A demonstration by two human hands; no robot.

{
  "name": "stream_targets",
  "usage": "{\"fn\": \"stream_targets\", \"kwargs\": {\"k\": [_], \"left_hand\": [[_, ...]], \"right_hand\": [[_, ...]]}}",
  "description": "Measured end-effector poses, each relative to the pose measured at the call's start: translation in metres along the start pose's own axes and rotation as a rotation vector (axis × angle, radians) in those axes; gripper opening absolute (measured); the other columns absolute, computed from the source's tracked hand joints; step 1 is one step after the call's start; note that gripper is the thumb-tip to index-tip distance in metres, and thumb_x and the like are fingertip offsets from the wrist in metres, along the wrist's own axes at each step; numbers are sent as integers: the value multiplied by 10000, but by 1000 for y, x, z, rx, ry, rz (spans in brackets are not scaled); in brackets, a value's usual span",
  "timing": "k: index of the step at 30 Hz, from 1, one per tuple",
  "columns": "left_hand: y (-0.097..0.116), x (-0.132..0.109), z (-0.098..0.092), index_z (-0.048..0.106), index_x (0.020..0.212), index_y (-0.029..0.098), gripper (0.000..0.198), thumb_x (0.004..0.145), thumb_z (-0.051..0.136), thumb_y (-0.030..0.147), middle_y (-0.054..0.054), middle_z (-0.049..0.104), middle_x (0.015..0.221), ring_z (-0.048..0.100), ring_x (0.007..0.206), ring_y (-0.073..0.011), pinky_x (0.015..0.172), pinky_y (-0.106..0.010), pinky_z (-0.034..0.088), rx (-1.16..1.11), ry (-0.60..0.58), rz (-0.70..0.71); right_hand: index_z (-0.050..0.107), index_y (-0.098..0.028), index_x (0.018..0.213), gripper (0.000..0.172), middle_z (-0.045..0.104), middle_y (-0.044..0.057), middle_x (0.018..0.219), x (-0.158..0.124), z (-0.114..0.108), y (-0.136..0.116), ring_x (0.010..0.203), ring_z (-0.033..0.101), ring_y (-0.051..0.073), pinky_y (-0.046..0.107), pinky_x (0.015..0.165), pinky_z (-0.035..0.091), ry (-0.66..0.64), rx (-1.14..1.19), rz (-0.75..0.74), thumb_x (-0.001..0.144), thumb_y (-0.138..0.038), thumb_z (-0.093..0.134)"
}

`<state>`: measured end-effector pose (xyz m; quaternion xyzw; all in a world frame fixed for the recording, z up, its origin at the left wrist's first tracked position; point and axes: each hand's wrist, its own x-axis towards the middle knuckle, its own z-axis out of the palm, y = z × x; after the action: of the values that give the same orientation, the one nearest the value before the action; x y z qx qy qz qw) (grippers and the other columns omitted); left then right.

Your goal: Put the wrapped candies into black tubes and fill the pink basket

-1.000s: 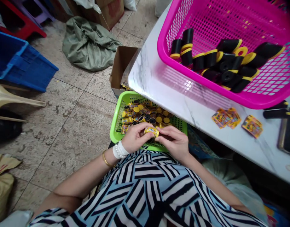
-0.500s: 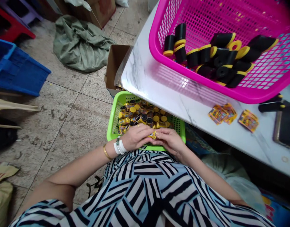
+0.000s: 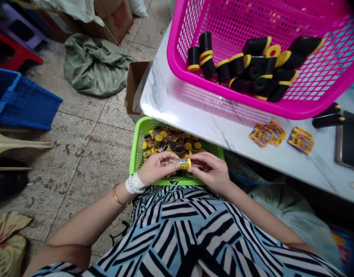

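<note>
- Over the green basket (image 3: 133, 158), close in front of my striped top (image 3: 179, 209), I hold a small yellow tube (image 3: 182, 163) lying nearly level between my two hands.
- My left hand (image 3: 154, 169) has its thumb and fingers clamped on the tube's left end, across the printed label.
- My right hand (image 3: 213, 171) pinches the yellow right end, thumb below and fingertips above; the remaining fingers curl behind, partly hidden.
- Beneath my hands, many small containers (image 3: 158, 139) with yellow or black ends lie heaped in the basket, some upright, some tipped.
- On my left wrist I wear pale beads (image 3: 133, 184) and a gold bangle (image 3: 117, 195).
- To my right, on the marbled table (image 3: 162, 92), stands a pink basket (image 3: 173, 48) holding larger black cylinders (image 3: 206, 43) with yellow rims.
- Near it lie flat printed pieces (image 3: 301, 140), one apart from an overlapping group.
</note>
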<state>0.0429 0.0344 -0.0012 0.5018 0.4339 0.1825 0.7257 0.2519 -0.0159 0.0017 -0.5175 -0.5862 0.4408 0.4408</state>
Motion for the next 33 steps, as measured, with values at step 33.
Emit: {"fn": "stream_targets", "kwargs": {"k": [33], "left_hand": [[-7, 0, 32, 613, 1067, 154, 371, 831, 679, 432, 9, 635, 696, 571, 540, -100, 518, -216, 480, -122, 35, 6]], "right_hand": [[726, -221, 1012, 220, 746, 98, 973, -9, -13, 6, 875, 712, 203, 334, 766, 604, 10, -164, -159, 792, -209, 739]]}}
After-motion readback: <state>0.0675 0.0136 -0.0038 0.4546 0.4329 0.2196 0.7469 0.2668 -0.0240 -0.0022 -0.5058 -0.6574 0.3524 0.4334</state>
